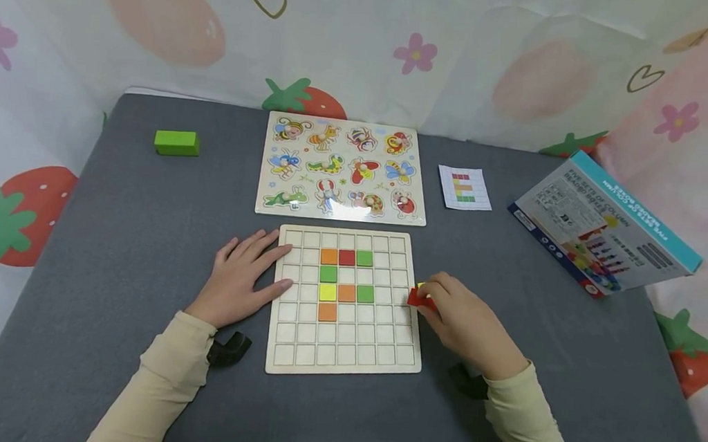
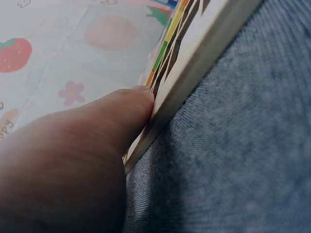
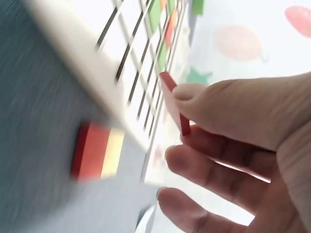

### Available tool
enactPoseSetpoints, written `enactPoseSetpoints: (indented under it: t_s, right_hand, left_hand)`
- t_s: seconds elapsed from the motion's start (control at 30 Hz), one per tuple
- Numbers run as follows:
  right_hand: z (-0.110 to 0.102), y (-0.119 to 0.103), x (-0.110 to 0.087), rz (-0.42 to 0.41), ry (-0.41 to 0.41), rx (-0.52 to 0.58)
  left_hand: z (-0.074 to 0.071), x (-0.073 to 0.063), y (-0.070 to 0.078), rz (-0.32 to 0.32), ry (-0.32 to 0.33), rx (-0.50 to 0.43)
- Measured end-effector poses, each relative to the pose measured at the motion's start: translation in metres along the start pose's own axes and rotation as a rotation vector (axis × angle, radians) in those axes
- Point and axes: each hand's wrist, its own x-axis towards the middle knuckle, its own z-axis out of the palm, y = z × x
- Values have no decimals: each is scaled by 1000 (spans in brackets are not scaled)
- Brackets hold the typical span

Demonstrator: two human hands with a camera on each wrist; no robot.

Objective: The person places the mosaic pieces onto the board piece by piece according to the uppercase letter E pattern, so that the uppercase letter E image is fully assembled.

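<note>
A pale grid board (image 1: 342, 374) lies on the table with orange, red, green and yellow square tiles in its upper-left cells. On the board's left edge rests my left hand (image 1: 240, 278), fingers spread, its thumb touching the side in the left wrist view. Just off the right edge is my right hand (image 1: 467, 323). It pinches a thin red tile (image 3: 171, 103) between thumb and forefinger, the other fingers loosely bent. Below that hand in the right wrist view, a red block (image 3: 91, 151) and a yellow piece (image 3: 112, 153) sit together on the table, slightly blurred.
Behind the board lies an insect picture puzzle (image 1: 344, 168). A small pattern card (image 1: 465, 188) is to its right, beside a tilted printed box (image 1: 606, 227). At the far left stands a green block (image 1: 176, 143). A patterned curtain (image 1: 367, 48) hangs behind the table.
</note>
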Motion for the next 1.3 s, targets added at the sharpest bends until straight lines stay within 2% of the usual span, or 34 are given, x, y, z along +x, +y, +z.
enactPoseSetpoints:
  t_s: [0.23,0.43,0.53,0.77,0.97,1.3]
  right_hand:
    - [11,-19,18,-163,12,9]
    - [17,-40,30,-276,-35,88]
    - [20,-49,35,-311,-70,94]
    - [30,-64,40,-360,-137,102]
    - [37,-70,42,-369,-190,52]
    - [44,-74,46,-378,-196,6]
  left_hand:
    - [0,-1,1,3,2,-7]
    - [1,-2,1,5,2,-6]
    - [0,-2,2,2,2,-7]
    - [0,-1,2,-1,-1,-1]
    - [-1,-1,2,-6,-3,0]
    - [0,0,0,-2,6,7]
